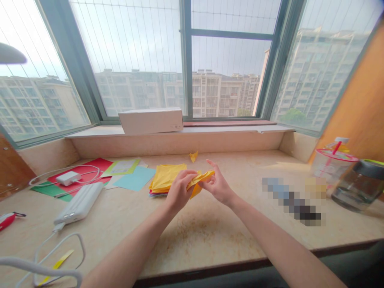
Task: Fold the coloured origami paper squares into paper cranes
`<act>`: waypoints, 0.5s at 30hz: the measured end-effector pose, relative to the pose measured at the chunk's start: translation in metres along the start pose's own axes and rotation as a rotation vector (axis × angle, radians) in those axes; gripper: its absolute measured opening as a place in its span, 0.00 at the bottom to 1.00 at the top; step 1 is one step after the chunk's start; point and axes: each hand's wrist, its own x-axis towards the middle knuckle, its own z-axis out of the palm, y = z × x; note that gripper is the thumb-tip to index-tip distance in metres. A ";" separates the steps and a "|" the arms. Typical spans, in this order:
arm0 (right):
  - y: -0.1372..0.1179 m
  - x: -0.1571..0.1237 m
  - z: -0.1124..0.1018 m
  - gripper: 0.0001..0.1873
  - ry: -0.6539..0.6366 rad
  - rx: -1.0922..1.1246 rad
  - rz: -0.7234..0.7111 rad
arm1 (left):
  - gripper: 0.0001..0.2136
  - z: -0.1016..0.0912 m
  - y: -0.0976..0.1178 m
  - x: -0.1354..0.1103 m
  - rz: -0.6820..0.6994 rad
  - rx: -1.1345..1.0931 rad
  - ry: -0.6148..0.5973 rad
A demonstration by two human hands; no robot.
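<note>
A folded piece of yellow paper [207, 175] is held up between my two hands over the middle of the counter. My left hand [181, 188] is closed round its left side, and the fingers hide part of it. My right hand [218, 184] pinches the right side with thumb and fingers, while the index finger sticks up. Just behind my left hand lies a stack of yellow paper [168, 176], with red and purple edges showing underneath. Farther back, near the sill, sits a small folded yellow paper piece [193, 156].
On the left are coloured paper sheets [136, 178], a white charger [69, 178], a power bank [79, 203] and looped cables [82, 244]. A white box [151, 121] stands on the sill. At right are a plastic cup with straw [333, 164], a dark-lidded jar [358, 186] and a blurred-out object [291, 202].
</note>
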 end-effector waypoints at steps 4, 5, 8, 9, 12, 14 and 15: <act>-0.003 0.000 0.002 0.41 0.066 0.032 -0.003 | 0.12 -0.003 0.001 0.000 -0.005 0.053 0.010; -0.004 0.001 0.002 0.41 0.086 0.040 -0.005 | 0.12 -0.003 0.002 0.001 -0.009 0.062 0.013; -0.008 0.003 0.000 0.39 0.120 0.054 -0.014 | 0.13 -0.004 0.002 0.001 -0.023 0.088 0.037; -0.008 0.003 0.000 0.38 0.124 0.054 -0.019 | 0.14 -0.004 0.002 0.001 -0.032 0.098 0.048; -0.005 0.004 0.000 0.36 0.133 0.050 -0.036 | 0.17 -0.003 0.000 0.001 -0.057 0.121 0.080; -0.001 0.005 0.000 0.35 0.145 0.035 -0.043 | 0.18 -0.003 0.000 0.001 -0.059 0.124 0.084; 0.001 0.005 0.000 0.35 0.152 0.018 -0.049 | 0.18 -0.003 0.000 0.001 -0.055 0.121 0.082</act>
